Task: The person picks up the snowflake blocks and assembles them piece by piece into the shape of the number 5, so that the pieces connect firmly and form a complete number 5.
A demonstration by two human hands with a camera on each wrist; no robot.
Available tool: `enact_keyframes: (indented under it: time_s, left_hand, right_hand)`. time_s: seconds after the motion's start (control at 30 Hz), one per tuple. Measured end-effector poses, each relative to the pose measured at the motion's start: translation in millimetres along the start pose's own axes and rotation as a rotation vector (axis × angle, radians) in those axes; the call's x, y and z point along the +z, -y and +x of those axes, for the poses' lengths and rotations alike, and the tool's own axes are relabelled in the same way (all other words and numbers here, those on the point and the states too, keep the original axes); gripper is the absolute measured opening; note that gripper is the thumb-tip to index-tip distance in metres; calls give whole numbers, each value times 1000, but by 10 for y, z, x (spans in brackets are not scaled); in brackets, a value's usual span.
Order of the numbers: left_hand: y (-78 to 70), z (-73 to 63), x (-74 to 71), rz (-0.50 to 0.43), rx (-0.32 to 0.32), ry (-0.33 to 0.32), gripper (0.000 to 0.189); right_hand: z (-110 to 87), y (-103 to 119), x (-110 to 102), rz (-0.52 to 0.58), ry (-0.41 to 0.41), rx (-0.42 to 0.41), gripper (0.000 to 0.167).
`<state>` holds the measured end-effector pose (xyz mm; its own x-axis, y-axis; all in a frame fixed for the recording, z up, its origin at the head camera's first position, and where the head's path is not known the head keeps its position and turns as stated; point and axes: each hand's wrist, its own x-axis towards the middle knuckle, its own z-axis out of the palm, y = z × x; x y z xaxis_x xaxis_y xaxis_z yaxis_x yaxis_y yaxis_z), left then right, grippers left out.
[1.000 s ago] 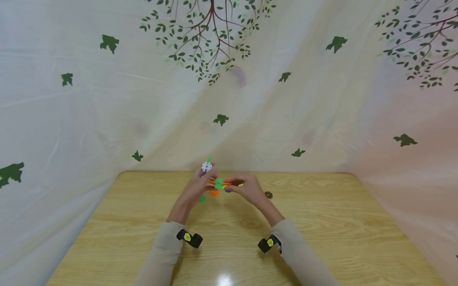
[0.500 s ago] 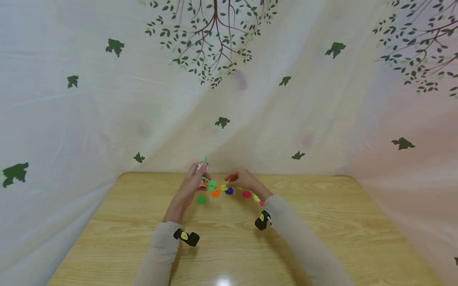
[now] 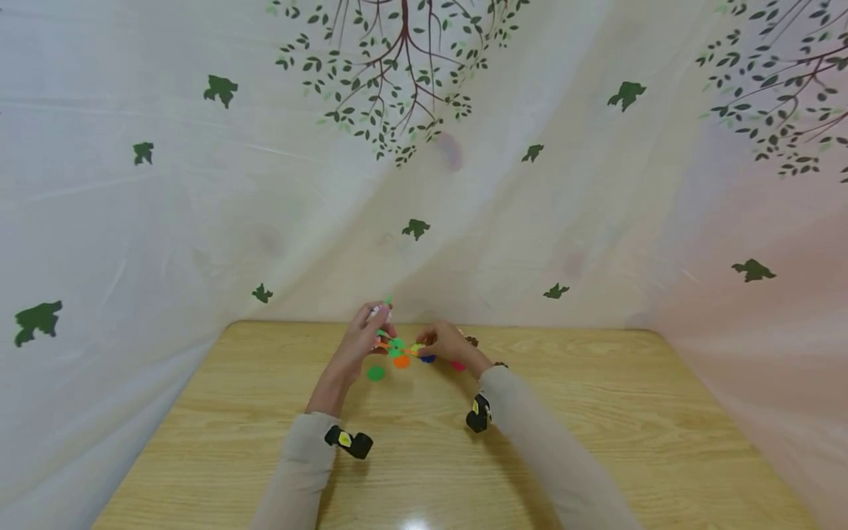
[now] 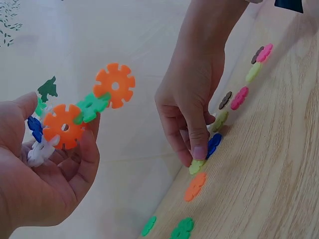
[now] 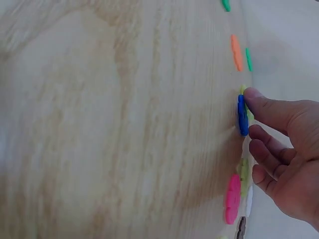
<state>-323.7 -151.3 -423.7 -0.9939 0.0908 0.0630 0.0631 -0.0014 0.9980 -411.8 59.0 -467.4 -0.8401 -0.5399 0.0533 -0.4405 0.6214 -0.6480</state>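
My left hand (image 4: pixel 60 184) holds a linked chain of plastic notched snowflake discs up off the table. In the left wrist view the chain runs from an orange disc (image 4: pixel 114 85) at its tip through a green disc (image 4: pixel 91 107) to a second orange disc (image 4: pixel 64 126), with blue (image 4: pixel 35 128) and white (image 4: pixel 41 152) discs by the palm. My right hand (image 3: pixel 447 344) reaches down to the table, thumb and finger pinching a yellow disc (image 4: pixel 197 166). Right beside those fingertips lies a blue disc (image 5: pixel 242 115).
Loose discs lie in a row near the table's back edge: an orange disc (image 4: pixel 195 186), green discs (image 4: pixel 182 229), pink discs (image 4: pixel 239 98) and brown ones (image 4: pixel 225 100) among them. A printed cloth (image 3: pixel 464 243) hangs behind the wooden table (image 3: pixel 424 442).
My right hand has left the chain's orange disc and moved down to the yellow disc on the table. The left hand keeps its hold on the chain, which has turned slightly.
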Motion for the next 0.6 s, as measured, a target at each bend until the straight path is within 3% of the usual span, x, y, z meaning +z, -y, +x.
enact_keyframes:
  time_s: [0.3, 0.6]
  left_hand:
    - [-23, -18, 26, 1, -24, 6, 40]
    - [39, -14, 68, 66, -74, 58, 42]
  right_hand:
    - [-34, -13, 5, 146, -48, 19, 18]
    - [-238, 99, -204, 468, -118, 20, 22]
